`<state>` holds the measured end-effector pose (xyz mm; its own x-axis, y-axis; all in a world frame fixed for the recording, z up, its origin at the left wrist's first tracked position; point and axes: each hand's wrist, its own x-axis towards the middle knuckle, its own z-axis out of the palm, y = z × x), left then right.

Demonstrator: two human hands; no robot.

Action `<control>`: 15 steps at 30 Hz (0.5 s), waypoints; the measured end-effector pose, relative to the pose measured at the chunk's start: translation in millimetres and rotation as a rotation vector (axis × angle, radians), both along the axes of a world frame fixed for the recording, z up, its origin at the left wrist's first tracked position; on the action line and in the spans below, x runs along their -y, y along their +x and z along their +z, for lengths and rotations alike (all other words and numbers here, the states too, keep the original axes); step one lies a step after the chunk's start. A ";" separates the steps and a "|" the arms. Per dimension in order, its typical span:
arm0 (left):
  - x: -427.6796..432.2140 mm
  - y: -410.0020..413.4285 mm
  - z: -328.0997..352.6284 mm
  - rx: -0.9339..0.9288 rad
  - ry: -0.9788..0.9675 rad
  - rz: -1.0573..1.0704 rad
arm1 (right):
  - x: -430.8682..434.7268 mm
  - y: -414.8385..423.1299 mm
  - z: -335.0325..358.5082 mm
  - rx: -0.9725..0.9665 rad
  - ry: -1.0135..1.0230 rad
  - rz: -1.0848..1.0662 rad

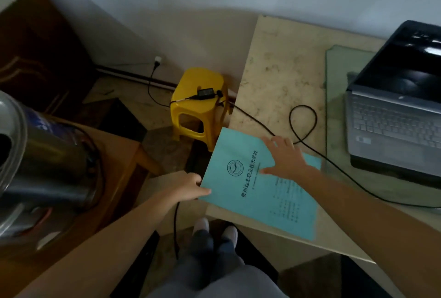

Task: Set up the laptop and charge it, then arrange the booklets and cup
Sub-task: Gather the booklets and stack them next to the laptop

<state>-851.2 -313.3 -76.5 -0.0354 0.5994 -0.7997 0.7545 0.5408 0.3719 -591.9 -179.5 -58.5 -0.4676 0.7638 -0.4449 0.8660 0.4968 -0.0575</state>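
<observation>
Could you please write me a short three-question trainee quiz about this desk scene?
1. True or false: the laptop is closed.
2. What is the left hand doing? A) pinching the booklet's edge B) holding a cup C) touching the stool
3. Fill in: the power adapter rests on the yellow ____.

Key
1. False; it is open, its screen dark.
2. A; the right hand lies flat on the booklet.
3. stool
</observation>
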 end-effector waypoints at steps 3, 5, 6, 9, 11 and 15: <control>-2.6 0.7 -3.9 0.139 0.054 0.222 | 3.0 -0.6 1.9 -0.011 -0.042 -0.094; -10.3 1.0 3.9 0.319 0.067 0.500 | 6.3 -1.2 4.3 0.005 -0.072 -0.169; -15.2 1.0 9.7 0.404 0.092 0.646 | 9.8 -1.0 4.4 0.005 -0.088 -0.220; -34.0 -0.3 28.5 0.672 0.196 0.976 | 26.3 -4.5 0.7 -0.057 -0.126 -0.446; -42.4 7.1 37.2 0.928 0.218 1.067 | 37.1 -14.5 -2.4 -0.109 -0.148 -0.610; -35.0 41.1 32.2 1.026 0.144 0.943 | 44.1 -30.3 -6.7 -0.170 -0.164 -0.763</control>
<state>-810.1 -278.3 -44.3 0.0898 0.7555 -0.6490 -0.5052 0.5961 0.6240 -622.2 -223.6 -65.2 0.0857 0.8314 -0.5490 0.9364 -0.2553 -0.2406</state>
